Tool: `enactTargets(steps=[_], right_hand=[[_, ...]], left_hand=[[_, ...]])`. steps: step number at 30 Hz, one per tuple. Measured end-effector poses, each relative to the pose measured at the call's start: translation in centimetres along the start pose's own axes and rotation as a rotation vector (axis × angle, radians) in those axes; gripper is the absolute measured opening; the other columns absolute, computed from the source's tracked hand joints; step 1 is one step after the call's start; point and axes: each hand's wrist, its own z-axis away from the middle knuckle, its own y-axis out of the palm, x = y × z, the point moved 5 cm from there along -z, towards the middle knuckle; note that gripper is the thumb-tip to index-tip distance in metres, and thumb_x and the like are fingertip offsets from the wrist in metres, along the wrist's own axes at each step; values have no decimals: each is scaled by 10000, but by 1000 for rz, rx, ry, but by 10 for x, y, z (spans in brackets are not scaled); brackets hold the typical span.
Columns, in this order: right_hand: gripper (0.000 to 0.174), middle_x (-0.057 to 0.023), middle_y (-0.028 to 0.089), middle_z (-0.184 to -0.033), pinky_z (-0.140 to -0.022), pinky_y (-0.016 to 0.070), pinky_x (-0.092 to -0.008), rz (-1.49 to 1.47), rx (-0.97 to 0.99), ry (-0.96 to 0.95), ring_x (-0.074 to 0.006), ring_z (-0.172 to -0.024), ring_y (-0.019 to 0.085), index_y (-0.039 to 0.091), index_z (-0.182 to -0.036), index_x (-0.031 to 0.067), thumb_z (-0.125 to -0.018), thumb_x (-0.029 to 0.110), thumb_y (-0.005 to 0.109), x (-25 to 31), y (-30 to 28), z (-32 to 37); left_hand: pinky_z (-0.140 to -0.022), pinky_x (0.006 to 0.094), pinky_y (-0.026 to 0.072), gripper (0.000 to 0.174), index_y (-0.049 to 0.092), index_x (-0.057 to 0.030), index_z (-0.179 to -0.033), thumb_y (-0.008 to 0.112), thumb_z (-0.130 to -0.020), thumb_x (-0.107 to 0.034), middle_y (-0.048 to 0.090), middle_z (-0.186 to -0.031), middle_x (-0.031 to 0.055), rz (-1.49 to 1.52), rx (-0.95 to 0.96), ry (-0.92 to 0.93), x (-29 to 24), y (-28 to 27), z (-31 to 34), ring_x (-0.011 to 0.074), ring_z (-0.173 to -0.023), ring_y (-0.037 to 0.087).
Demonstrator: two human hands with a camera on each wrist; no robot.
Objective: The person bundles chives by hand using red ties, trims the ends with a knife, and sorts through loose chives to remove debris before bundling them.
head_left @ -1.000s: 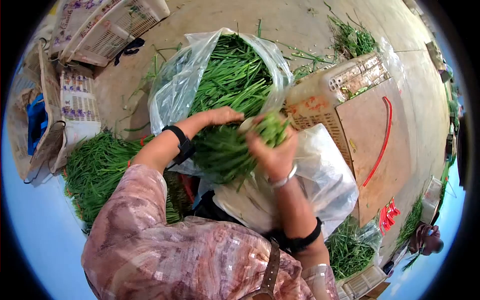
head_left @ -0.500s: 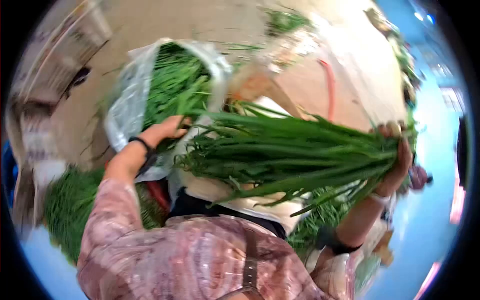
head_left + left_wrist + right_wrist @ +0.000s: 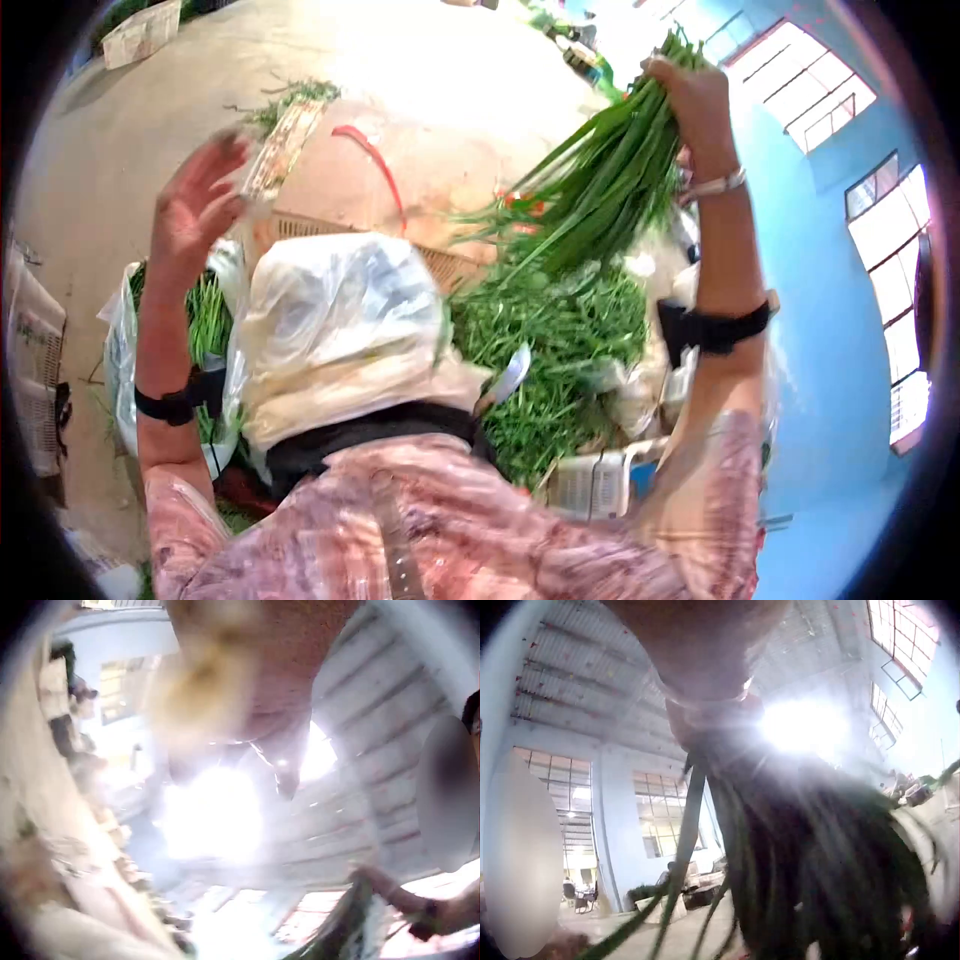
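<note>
My right hand, raised at the upper right of the head view, grips a bunch of garlic chives near its stalk ends. The long green leaves fan out down and to the left. In the right wrist view the same leaves hang dark below the wrist. My left hand is lifted at the left with its fingers spread and nothing in them. Below it, beside the left forearm, stands a clear plastic bag with more chives inside. Clear plastic sheeting covers my lap.
In front lies a brown board with a red strip on it, over a slatted crate. A heap of loose greens sits at my right, near a pale crate. Another crate stands far left.
The right hand has swung the bunch up and to the right, leaves now hanging. My left hand has risen away from the bag with fingers spread. The head view has turned rightward.
</note>
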Motion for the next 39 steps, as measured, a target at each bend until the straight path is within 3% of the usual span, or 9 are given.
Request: enactTargets(steps=[6,7,8,12,16,18,20,34,39], right_hand=[[279,-82,607,-600,-462,470,-288,-87,-89,-91,-138,-503,579,621,-711,-81,-687,166,749,-26,3,-20],[273,-100,608,-605,-458,479,-305,-95,-112,-76,-162,-516,593,607,-689,-95,-694,145,737,-18,0,-19],[273,-100,608,-605,-458,479,-305,-101,-116,-73,-162,-516,593,607,-689,-95,-694,145,737,-11,0,-16],[188,-146,627,-699,-449,503,-304,-811,-82,8,-200,-536,613,596,-708,-80,-730,84,684,24,2,-9],[149,-134,553,-593,-421,461,-314,-1054,-28,223,-230,-468,559,577,-708,-92,-742,50,603,53,13,-3],[116,-128,542,-579,-423,469,-328,-1321,87,198,-234,-461,556,574,-701,-84,-747,21,589,64,33,-7],[106,-143,549,-589,-436,488,-352,-1330,159,196,-246,-468,561,574,-718,-86,-759,11,582,57,55,-11],[130,-138,582,-601,-417,501,-324,-1210,280,699,-221,-450,577,587,-691,-78,-737,36,629,-23,257,85],[109,-143,572,-603,-408,472,-348,-1216,276,741,-234,-443,563,571,-662,-65,-684,20,635,-17,287,93]], left_hand=[[-1035,471,274,1028,199,-60,-1404,752,-645,-478,306,-1407,164,-85,-6,501,-136,147,-86,282,-1298,312],[-1060,457,263,1179,93,63,-1367,722,-617,-592,216,-1385,285,-239,63,338,-152,173,-92,380,-1293,241],[-1071,518,180,1304,-3,65,-1370,669,-564,-709,105,-1410,297,-256,-30,581,-153,197,-112,440,-1308,150],[-1054,484,236,1134,79,-64,-1423,761,-623,-489,219,-1435,194,-299,-188,689,-125,239,-151,298,-1317,261],[-1063,376,273,1137,216,-35,-1391,528,-592,-782,304,-1376,254,744,933,80,-80,254,-152,319,-1287,314],[-928,371,453,962,331,-21,-1337,532,-685,-700,447,-1275,207,1360,946,-107,-56,268,-118,267,-1205,431],[-941,392,443,1057,297,-32,-1357,499,-619,-761,424,-1300,199,1465,972,-130,-47,283,-95,263,-1200,438],[-997,410,380,1193,223,-27,-1387,444,-536,-834,333,-1365,222,1368,573,-826,-12,234,75,285,-1221,417],[-890,376,486,923,274,16,-1349,724,-686,-440,393,-1320,206,1602,488,-1038,-2,236,102,276,-1135,505]])
